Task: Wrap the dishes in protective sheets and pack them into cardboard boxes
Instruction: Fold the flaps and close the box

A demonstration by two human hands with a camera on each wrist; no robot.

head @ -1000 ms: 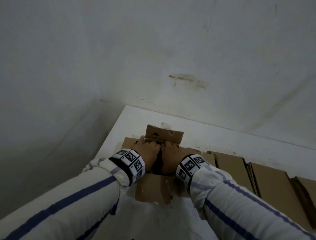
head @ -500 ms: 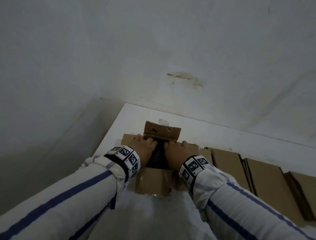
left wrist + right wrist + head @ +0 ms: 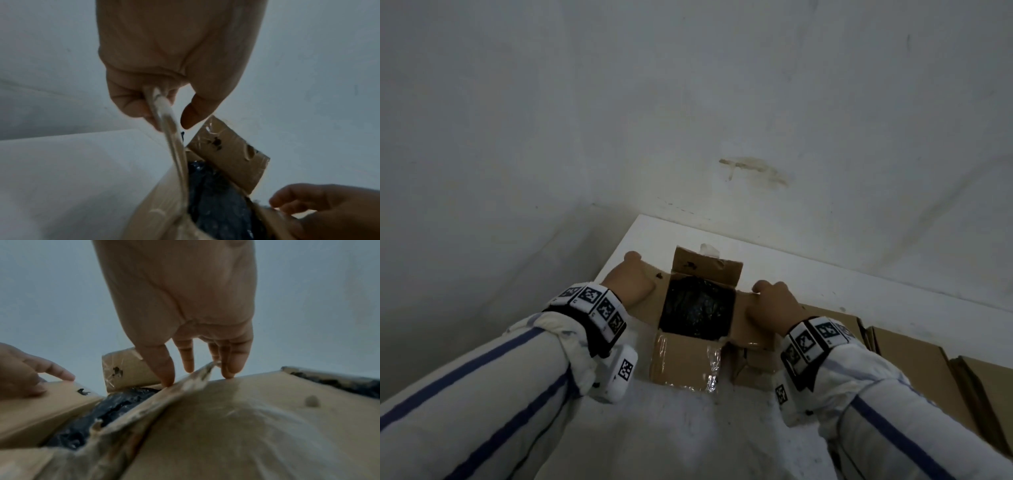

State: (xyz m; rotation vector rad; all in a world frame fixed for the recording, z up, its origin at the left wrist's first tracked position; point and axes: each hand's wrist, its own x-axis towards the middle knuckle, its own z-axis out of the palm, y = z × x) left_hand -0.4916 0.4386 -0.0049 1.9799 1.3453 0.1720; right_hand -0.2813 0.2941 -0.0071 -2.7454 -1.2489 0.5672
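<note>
Dark wrapped dish [image 3: 697,308] sits in the box [image 3: 685,363] on the surface [image 3: 825,277]; left hand [image 3: 630,281] pinches the left flap, right hand [image 3: 774,305] grips the right flap; closing remains.

The dark wrapped bundle [image 3: 697,306] is half hidden by box flaps [image 3: 707,272]; its contents cannot be told.

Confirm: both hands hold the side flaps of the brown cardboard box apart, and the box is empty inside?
Not empty. The head view shows a dark, shiny wrapped bundle filling the brown cardboard box. The rest stands: left hand and right hand each hold a side flap apart.
</note>
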